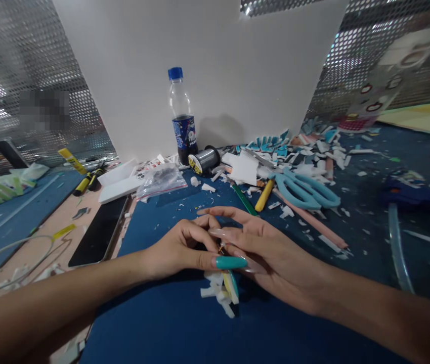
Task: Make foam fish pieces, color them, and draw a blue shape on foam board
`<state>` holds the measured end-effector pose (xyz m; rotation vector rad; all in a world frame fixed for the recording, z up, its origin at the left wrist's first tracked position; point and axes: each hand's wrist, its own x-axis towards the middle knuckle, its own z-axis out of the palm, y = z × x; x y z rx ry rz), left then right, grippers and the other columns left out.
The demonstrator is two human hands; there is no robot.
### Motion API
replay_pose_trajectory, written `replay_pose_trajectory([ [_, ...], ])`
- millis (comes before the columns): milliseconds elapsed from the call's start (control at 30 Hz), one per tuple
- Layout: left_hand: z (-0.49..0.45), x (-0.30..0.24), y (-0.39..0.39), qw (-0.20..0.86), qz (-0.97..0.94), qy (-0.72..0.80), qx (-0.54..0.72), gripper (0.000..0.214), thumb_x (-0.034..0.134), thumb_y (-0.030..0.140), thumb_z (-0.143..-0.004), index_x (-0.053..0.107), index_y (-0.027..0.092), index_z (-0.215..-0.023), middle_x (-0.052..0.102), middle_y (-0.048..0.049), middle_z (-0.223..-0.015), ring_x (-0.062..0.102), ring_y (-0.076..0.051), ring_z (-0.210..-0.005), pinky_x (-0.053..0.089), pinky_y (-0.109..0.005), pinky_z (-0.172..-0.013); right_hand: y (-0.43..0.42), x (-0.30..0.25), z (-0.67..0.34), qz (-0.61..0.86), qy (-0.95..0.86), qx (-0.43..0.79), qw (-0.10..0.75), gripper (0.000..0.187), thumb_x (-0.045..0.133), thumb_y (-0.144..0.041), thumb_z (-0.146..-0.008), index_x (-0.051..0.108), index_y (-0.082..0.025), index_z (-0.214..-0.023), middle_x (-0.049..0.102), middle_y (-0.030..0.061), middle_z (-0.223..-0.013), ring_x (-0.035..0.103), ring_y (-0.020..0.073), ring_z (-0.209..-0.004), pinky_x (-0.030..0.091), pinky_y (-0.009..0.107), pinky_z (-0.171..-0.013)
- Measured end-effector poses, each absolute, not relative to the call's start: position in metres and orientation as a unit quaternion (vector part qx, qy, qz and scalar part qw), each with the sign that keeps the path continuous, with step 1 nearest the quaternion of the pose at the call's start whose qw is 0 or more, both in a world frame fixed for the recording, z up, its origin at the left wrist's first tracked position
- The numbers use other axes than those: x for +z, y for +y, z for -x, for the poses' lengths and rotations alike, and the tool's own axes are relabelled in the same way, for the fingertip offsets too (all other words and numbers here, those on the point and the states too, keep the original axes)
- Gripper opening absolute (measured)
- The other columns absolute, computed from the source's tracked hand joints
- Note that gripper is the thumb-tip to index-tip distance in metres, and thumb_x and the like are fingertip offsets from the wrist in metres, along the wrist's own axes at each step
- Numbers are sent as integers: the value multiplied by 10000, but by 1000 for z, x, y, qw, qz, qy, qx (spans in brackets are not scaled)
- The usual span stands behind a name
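Both hands meet in front of me above the blue mat (162,323). My left hand (184,247) has its thumb and fingers closed at a small coppery bit, perhaps wire. Long nails, one of them teal, cover much of it. My right hand (271,253) is curled against the left, its thumb and fingers closed on the same spot. Just below the fingertips hangs a small craft piece of white foam strips (220,298) with a yellow and teal part. How it is joined to the coppery bit is hidden by the fingers.
Behind the hands stand a cola bottle (183,121) and a wire spool (204,161). Light-blue scissors (304,189) lie among foam scraps (313,151). A phone (101,230) rests at left, near a plastic bag (162,181). A blue glue gun (416,194) lies at right.
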<state>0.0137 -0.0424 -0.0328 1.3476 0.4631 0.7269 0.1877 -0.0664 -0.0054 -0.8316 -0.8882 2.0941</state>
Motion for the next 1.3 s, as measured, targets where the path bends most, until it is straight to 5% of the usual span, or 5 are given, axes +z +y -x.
replay_pose_trajectory([
  [267,-15,-30,-43,700,-594,213,335,66,746,177,-696,746,243,-695,580,-12,-823,563,-98,-764,471,-238,-740,-66,-8,-188,304,-339,814,360,347,620,-203,-808,562,-240,-1148,634,22,-904,563,62,-628,469,176,-589],
  [633,-21,-38,-45,732,-572,170,330,68,727,178,-722,737,229,-678,668,5,-749,591,-69,-698,444,-184,-661,-69,-11,-186,306,-331,806,384,261,697,-221,-739,596,-183,-977,475,-88,-496,341,9,-395,329,118,-431],
  [1300,-17,-31,-42,678,-613,229,334,75,767,282,-668,727,226,-638,641,-26,-777,520,-144,-844,409,-296,-830,-66,-13,-185,308,-331,807,379,174,715,-249,-733,580,-196,-829,485,-57,-592,485,60,-558,451,186,-607],
])
